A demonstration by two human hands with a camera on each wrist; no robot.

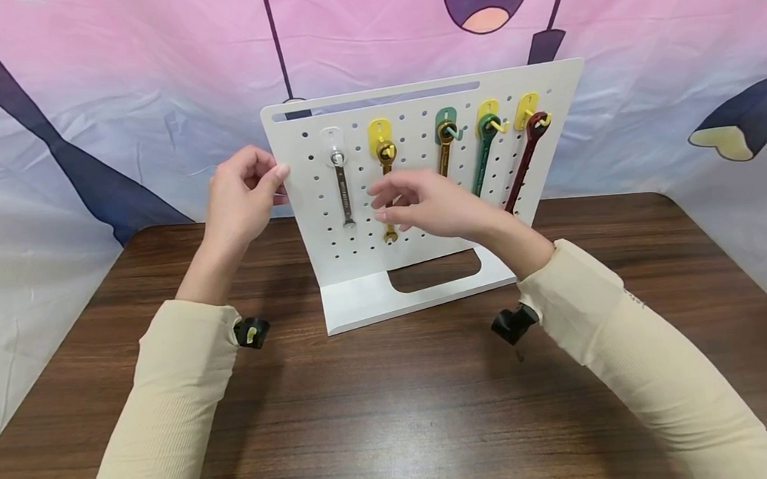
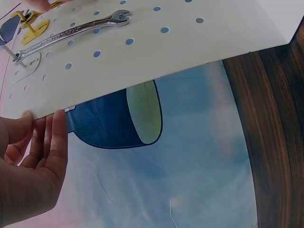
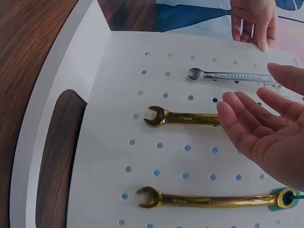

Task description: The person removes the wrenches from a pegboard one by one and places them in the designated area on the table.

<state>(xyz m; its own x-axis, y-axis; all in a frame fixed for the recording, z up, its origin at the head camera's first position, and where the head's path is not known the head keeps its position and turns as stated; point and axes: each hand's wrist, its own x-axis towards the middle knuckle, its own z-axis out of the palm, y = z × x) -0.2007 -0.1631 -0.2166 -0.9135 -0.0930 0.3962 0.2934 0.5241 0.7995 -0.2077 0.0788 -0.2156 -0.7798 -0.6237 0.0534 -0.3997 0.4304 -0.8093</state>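
A white pegboard (image 1: pixel 422 214) stands upright on its own bent foot at the middle of a dark wooden table (image 1: pixel 395 402), and everything else sits around it. Behind the pegboard hangs a cloth backdrop (image 1: pixel 112 88) in pink and pale blue, printed with dark purple shapes, which closes off the room on all sides of the table.

Five wrenches hang from hooks along the top of the pegboard. From its left edge they run: a silver wrench (image 1: pixel 343 190) on a clear hook, a yellow wrench (image 1: pixel 388 194), a gold wrench (image 1: pixel 445 153) on a green hook, a green wrench (image 1: pixel 483 157) and a dark red wrench (image 1: pixel 523 161) near the right edge.

The left hand (image 1: pixel 242 197) is at the pegboard's left edge, fingers held close together, their tips touching that edge; the left wrist view shows the fingertips (image 2: pixel 56 124) against the rim of the board. It grips nothing that can be seen.

The right hand (image 1: pixel 431 205) hovers in front of the pegboard's middle, over the lower part of the yellow wrench. Its fingers are loosely spread and slightly bent, palm open in the right wrist view, holding nothing; whether they touch the wrench cannot be told.

Both arms wear cream sleeves (image 1: pixel 175 410) that reach across the table toward the pegboard.
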